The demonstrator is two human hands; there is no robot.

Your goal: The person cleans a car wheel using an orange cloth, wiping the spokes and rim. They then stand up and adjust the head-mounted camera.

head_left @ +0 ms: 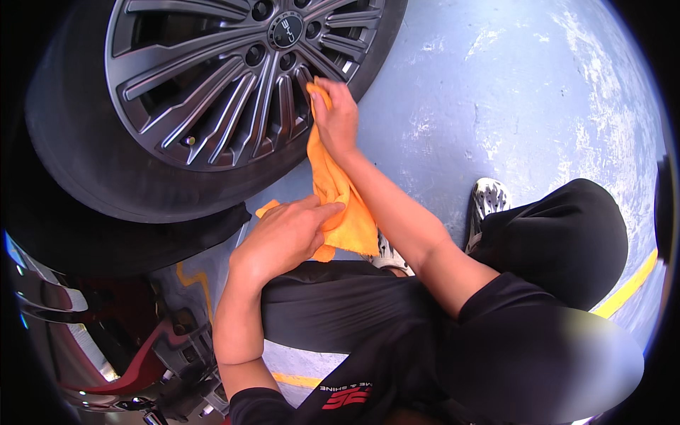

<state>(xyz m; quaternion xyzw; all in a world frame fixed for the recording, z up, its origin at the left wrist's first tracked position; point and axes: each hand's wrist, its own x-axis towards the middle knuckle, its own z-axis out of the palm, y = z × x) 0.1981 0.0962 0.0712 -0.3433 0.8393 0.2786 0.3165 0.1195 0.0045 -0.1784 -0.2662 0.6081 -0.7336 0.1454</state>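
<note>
My right hand (337, 114) grips the upper end of an orange cloth (353, 228) at the lower right edge of a car's alloy wheel rim (212, 106). The cloth's tip lies by the outer ends of the spokes, and from there the cloth hangs down towards my lap. Lower and to the left, my left hand (284, 236) holds the bunched lower part, its fingers over the folds and a corner sticking out behind it. The grey rim has a dark centre cap with lettering, recessed wheel nuts and a valve stem (189, 141); a black tyre (133, 196) surrounds it.
A black wheel-arch liner (212, 239) and glossy dark red car bodywork (106, 345) stand at the lower left. The blue-grey painted floor (435, 106) has worn patches and a yellow line (627, 284). My bent knees and patterned clogs (489, 199) are close below the wheel.
</note>
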